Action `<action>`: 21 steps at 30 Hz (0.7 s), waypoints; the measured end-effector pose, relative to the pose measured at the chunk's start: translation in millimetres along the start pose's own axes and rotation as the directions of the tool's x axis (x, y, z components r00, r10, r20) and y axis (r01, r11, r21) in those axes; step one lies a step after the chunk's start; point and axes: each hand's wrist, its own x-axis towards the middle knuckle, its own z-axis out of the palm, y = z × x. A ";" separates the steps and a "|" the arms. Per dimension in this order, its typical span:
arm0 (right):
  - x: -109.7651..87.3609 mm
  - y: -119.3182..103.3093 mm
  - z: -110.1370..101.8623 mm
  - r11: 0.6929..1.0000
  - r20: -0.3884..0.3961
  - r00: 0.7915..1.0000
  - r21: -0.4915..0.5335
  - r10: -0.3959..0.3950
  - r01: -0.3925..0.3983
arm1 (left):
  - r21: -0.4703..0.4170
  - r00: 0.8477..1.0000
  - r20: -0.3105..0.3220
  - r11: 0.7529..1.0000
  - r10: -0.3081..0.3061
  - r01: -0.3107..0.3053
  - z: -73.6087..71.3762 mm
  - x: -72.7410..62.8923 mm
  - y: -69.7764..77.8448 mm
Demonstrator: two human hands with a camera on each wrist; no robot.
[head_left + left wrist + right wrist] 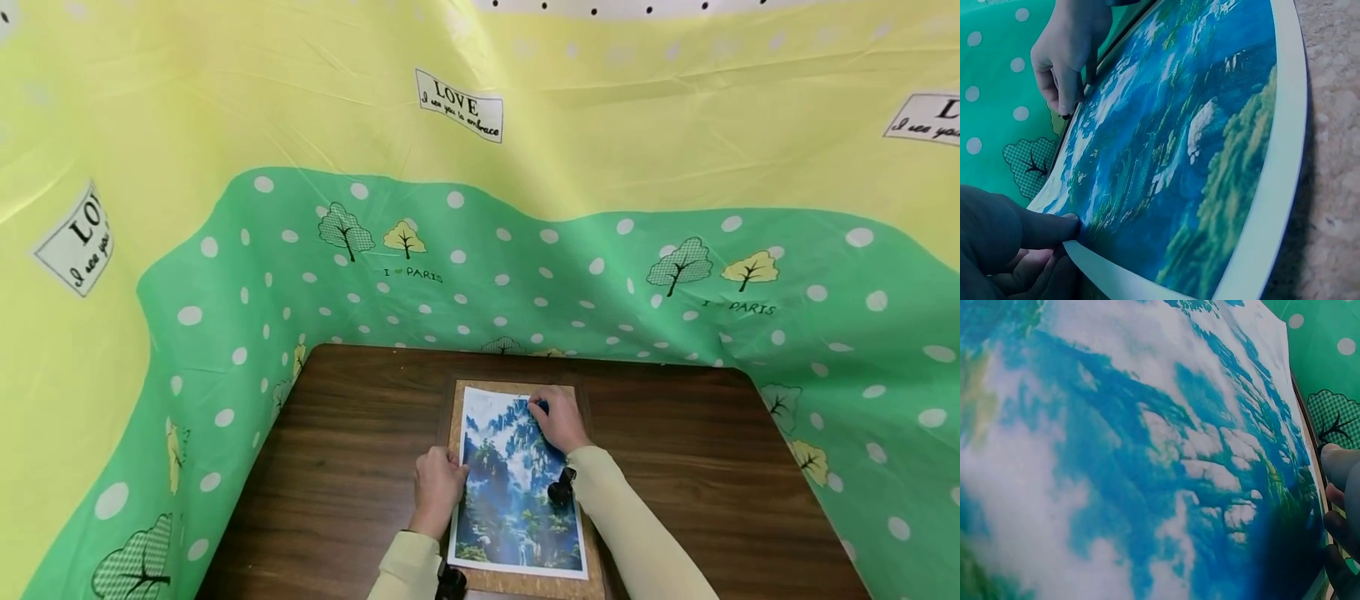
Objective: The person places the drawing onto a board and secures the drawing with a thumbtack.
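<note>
A printed landscape picture (510, 492), blue and green with a white border, lies over a cork board (525, 580). At the picture's left edge is my left hand (437, 487). In the left wrist view its thumb (1054, 228) lies on the paper with the fingers tucked beneath, pinching a slightly lifted edge. My right hand (561, 419) is at the top right corner, fingers bent downward. Between its thumb and finger is a small dark pin-like piece (1066, 117), mostly hidden. The right wrist view shows those fingertips (1332, 453) close by the board's edge.
The board sits on a dark wooden table (345, 433). A green and yellow patterned curtain (525, 275) hangs around the table's back and sides. Each wrist wears a small black camera, the right one (561, 490) overlapping the picture in the head view.
</note>
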 end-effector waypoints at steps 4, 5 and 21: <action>1.6 0.3 2.1 1.000 -0.005 1.000 -0.008 0.009 -0.009 | -0.034 1.000 -0.010 0.999 0.007 -0.007 0.0 0.8 -2.2; 1.8 0.2 2.3 1.000 -0.004 1.000 -0.014 0.011 -0.011 | -0.044 1.000 -0.010 0.999 0.007 -0.007 -0.4 1.0 -2.5; 7.3 -4.9 4.8 0.998 -0.004 0.998 -0.023 0.057 -0.057 | -0.129 0.999 0.027 0.991 -0.035 0.038 -3.1 2.9 -4.9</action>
